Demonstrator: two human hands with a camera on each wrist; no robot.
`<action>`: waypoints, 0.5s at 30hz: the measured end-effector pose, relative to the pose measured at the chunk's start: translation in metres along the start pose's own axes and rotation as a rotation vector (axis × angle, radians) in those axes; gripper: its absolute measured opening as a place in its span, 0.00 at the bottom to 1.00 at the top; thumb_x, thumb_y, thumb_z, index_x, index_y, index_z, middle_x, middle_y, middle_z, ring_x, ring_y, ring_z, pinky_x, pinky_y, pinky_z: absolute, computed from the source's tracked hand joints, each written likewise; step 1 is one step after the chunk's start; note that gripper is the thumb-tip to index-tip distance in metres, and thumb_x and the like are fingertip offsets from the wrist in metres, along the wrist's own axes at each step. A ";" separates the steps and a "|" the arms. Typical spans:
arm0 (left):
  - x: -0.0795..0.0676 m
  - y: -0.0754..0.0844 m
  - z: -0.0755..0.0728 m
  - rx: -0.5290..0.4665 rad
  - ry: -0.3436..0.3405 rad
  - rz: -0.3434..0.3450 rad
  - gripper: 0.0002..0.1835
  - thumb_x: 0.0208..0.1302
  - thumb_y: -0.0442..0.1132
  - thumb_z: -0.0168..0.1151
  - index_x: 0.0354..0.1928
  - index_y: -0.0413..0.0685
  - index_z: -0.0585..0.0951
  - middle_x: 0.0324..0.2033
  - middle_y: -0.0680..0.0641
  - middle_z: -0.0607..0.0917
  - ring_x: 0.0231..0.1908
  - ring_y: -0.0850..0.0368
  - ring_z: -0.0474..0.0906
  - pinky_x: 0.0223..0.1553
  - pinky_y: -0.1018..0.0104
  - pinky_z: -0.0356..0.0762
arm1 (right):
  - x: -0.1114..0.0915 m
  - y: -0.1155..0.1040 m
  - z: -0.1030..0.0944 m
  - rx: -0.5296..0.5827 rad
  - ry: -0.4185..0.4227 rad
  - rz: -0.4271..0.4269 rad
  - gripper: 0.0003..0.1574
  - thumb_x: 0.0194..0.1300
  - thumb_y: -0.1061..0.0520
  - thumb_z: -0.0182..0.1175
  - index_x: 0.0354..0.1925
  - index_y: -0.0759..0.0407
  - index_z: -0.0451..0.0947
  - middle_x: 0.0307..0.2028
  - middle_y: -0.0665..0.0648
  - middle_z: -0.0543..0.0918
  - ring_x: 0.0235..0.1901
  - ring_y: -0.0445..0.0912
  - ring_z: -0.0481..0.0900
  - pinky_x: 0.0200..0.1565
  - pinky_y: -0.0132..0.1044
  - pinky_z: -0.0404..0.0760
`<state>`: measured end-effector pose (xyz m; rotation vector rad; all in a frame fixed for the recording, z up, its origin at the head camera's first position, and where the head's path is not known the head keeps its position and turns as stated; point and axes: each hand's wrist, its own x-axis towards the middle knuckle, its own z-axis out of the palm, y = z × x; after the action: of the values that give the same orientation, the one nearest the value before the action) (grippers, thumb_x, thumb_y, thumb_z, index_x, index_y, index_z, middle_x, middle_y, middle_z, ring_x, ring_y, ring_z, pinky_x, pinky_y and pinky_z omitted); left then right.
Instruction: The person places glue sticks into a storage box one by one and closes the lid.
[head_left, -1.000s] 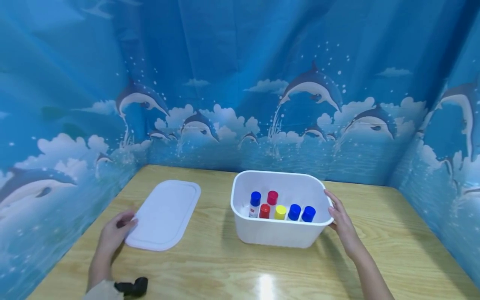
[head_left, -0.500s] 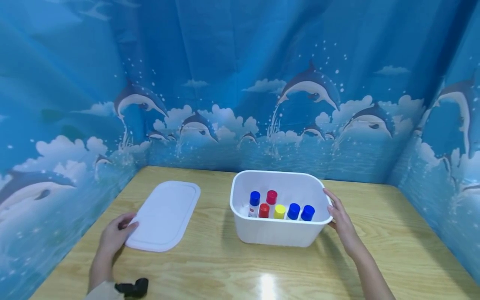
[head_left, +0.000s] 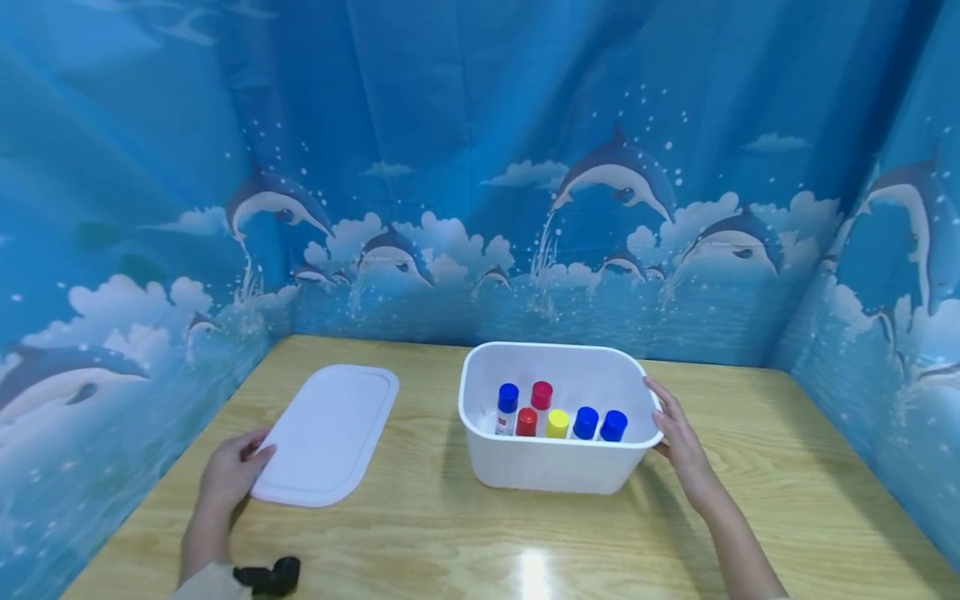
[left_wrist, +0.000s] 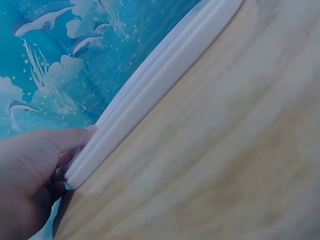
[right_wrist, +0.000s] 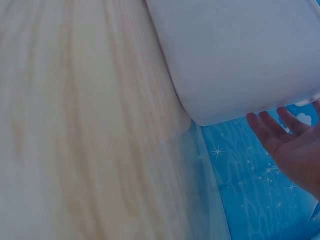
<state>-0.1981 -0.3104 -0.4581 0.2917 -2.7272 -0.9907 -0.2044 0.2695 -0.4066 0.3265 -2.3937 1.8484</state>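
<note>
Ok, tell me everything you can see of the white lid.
The lid is a flat white rounded rectangle with a raised rim, plastic by its look. It lies on the wooden table, left of the open bin and apart from it. The left hand grips its near left corner, thumb on top.

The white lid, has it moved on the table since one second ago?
No. The white lid keeps its place beside the white bin; the left hand still holds its near corner.

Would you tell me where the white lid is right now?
In the head view, the white lid lies flat on the table's left side, left of the white bin, its near corner at the left hand.
</note>
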 end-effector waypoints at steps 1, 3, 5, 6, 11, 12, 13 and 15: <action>0.000 0.001 0.001 0.008 0.001 -0.016 0.23 0.67 0.39 0.52 0.56 0.26 0.69 0.46 0.27 0.71 0.46 0.33 0.67 0.47 0.42 0.65 | 0.000 0.000 0.000 -0.001 0.000 0.000 0.32 0.74 0.46 0.33 0.71 0.49 0.44 0.68 0.65 0.46 0.62 0.64 0.52 0.53 0.62 0.61; 0.000 0.002 0.003 0.030 0.006 -0.045 0.23 0.67 0.40 0.51 0.56 0.26 0.68 0.46 0.27 0.70 0.47 0.32 0.67 0.47 0.41 0.64 | 0.001 0.000 0.000 -0.001 0.000 -0.003 0.32 0.74 0.46 0.33 0.71 0.49 0.44 0.68 0.65 0.47 0.62 0.63 0.52 0.53 0.62 0.61; 0.000 0.002 0.004 0.042 0.011 -0.060 0.23 0.67 0.40 0.52 0.56 0.27 0.68 0.47 0.26 0.69 0.47 0.31 0.66 0.48 0.41 0.64 | 0.001 0.000 0.000 -0.002 0.000 -0.005 0.31 0.74 0.46 0.33 0.71 0.49 0.44 0.68 0.65 0.47 0.62 0.63 0.52 0.53 0.62 0.61; 0.000 0.002 0.005 0.046 0.017 -0.068 0.23 0.67 0.40 0.52 0.57 0.27 0.68 0.47 0.27 0.70 0.47 0.31 0.66 0.48 0.41 0.64 | 0.000 -0.001 0.000 -0.001 -0.001 -0.006 0.31 0.74 0.46 0.33 0.71 0.49 0.44 0.68 0.65 0.47 0.62 0.64 0.52 0.53 0.63 0.60; 0.002 0.001 0.005 0.043 0.025 -0.073 0.22 0.68 0.39 0.51 0.56 0.28 0.69 0.47 0.26 0.70 0.48 0.31 0.66 0.49 0.40 0.64 | -0.001 -0.002 0.001 -0.002 -0.002 -0.005 0.31 0.74 0.46 0.32 0.71 0.48 0.44 0.68 0.65 0.46 0.62 0.63 0.53 0.53 0.61 0.61; 0.002 0.002 0.005 0.039 0.024 -0.076 0.22 0.68 0.39 0.50 0.56 0.28 0.69 0.48 0.26 0.70 0.49 0.31 0.66 0.49 0.40 0.63 | -0.001 -0.002 0.001 -0.007 -0.001 -0.005 0.31 0.74 0.46 0.32 0.71 0.48 0.44 0.68 0.66 0.47 0.61 0.62 0.53 0.53 0.61 0.61; 0.003 0.002 0.005 0.033 0.022 -0.079 0.22 0.68 0.39 0.50 0.56 0.28 0.69 0.48 0.26 0.70 0.50 0.30 0.65 0.49 0.40 0.63 | -0.001 -0.001 0.001 -0.012 0.000 -0.004 0.31 0.74 0.46 0.32 0.71 0.48 0.43 0.68 0.65 0.47 0.61 0.62 0.53 0.53 0.60 0.62; 0.003 0.003 0.004 0.029 0.023 -0.080 0.21 0.68 0.38 0.50 0.56 0.28 0.69 0.49 0.26 0.70 0.50 0.30 0.65 0.50 0.40 0.62 | -0.001 -0.002 0.001 -0.019 0.000 -0.005 0.31 0.74 0.46 0.32 0.71 0.48 0.43 0.68 0.65 0.47 0.61 0.61 0.54 0.53 0.59 0.62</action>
<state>-0.2026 -0.3065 -0.4590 0.4175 -2.7303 -0.9624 -0.2030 0.2683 -0.4055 0.3300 -2.4070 1.8224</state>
